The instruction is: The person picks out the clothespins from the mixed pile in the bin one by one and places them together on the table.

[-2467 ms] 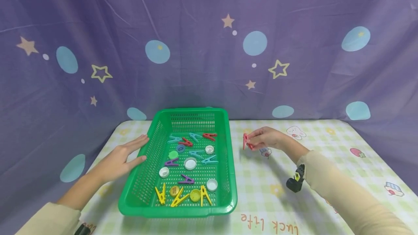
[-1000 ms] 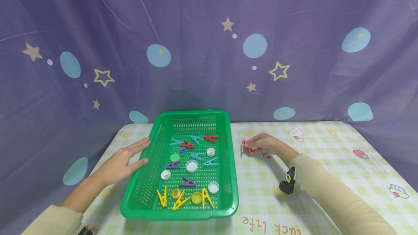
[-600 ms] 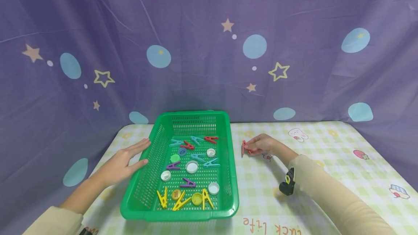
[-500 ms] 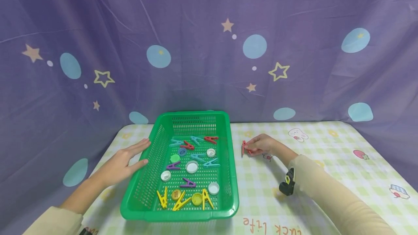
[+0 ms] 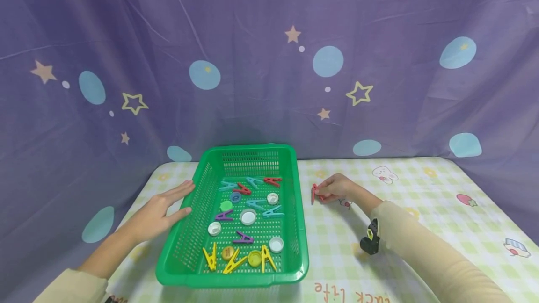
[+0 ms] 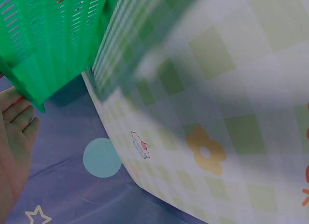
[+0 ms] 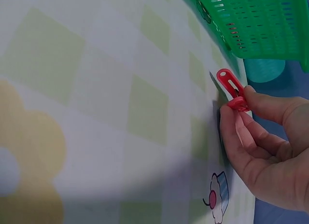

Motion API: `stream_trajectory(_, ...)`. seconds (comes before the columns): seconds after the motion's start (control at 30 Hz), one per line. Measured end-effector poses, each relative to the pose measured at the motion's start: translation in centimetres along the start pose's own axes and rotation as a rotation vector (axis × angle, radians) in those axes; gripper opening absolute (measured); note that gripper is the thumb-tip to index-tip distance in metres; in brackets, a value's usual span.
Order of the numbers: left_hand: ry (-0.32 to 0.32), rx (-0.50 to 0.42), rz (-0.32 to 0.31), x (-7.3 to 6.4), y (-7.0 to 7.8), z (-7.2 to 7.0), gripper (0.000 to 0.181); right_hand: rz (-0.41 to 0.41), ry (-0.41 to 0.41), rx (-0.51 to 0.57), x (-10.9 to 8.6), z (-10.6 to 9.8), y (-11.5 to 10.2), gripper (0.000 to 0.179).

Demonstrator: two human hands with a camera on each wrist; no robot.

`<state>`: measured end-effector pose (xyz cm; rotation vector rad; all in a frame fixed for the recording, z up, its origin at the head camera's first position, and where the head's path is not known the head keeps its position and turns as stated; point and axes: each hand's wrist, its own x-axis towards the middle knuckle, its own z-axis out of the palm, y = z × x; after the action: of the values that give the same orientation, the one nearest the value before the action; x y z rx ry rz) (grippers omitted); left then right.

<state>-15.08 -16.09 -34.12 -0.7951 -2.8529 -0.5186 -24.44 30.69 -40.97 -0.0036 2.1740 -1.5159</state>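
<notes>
Red plastic sits pinched between the thumb and forefinger of the right hand (image 5: 338,188): it is a slotted red plastic clothespin (image 5: 313,192), held low over the desk (image 5: 332,251) just beyond the basket's right side, one slotted arm sticking out past the fingertips; whether its lower tip touches the cloth I cannot tell. It should be very light and stiff, with spring only at its pivot, so squeezing both arms together would open its mouth, while a pinch near the pivot should carry it without flexing. Its smooth surface may slide a little, and the narrow arms leave scant room for the fingers, but breakage seems unlikely under a gentle grip. Leftward stands a green perforated plastic basket (image 5: 231,280), its rim probably slightly flexible and best held along the lip. Inside lie similar clothespins: two red, four turquoise, two purple, and yellow ones such as the splayed yellow plastic clothespin (image 5: 210,257). Among them rest round caps, for instance a shallow white bottle cap (image 5: 248,217), likely light, rigid and best lifted by the edge. Farthest across, the left hand (image 5: 153,212) rests with extended fingers against the basket's left rim, thumb spread, gripping nothing.
</notes>
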Motion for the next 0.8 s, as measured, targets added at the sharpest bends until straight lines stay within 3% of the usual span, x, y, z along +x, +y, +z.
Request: stream_trajectory(0.8, 0.002, -0.013, 0.000, -0.02, 0.16, 0.02, 0.057, 0.009, 0.150, -0.117, -0.16, 0.87, -0.50, 0.029)
